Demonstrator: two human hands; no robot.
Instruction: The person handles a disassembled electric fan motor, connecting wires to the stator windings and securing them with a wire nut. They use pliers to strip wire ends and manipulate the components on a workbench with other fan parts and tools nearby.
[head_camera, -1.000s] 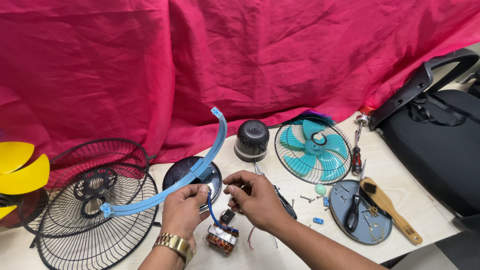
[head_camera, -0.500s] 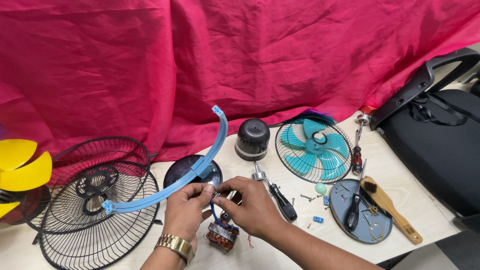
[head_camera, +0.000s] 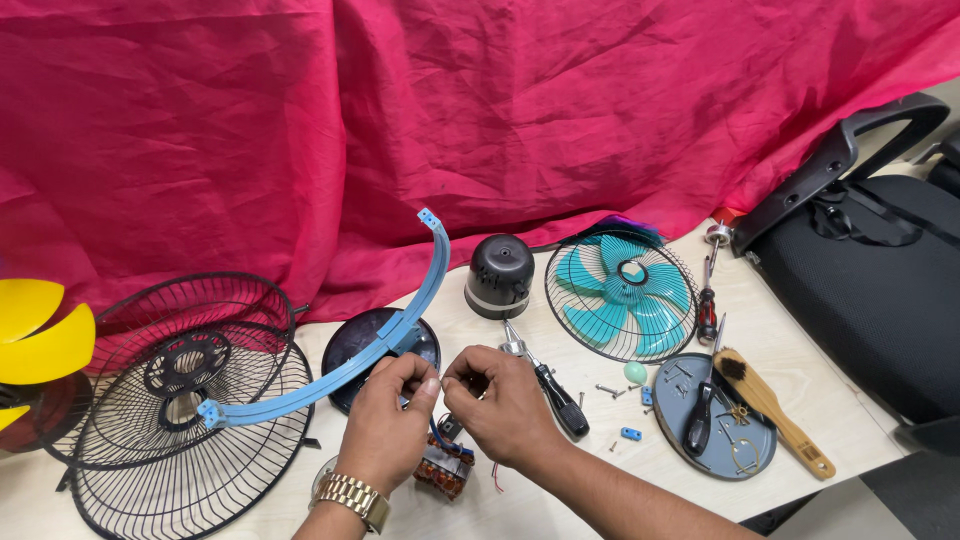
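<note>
Red cloth backs a pale table (head_camera: 880, 440) strewn with fan parts. Left hand (head_camera: 385, 425) and right hand (head_camera: 505, 405) meet fingertip to fingertip, pinched closed on something too small to identify. Directly beneath the fingers sits the motor (head_camera: 443, 470): copper-brown windings, with a blue wire (head_camera: 437, 437) rising toward the fingertips. A black-handled screwdriver (head_camera: 545, 380) lies just beside the right hand.

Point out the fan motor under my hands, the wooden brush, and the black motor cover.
fan motor (head_camera: 443, 472), head view, copper windings.
wooden brush (head_camera: 775, 412), head view, handle.
black motor cover (head_camera: 499, 272), head view, domed side.
</note>
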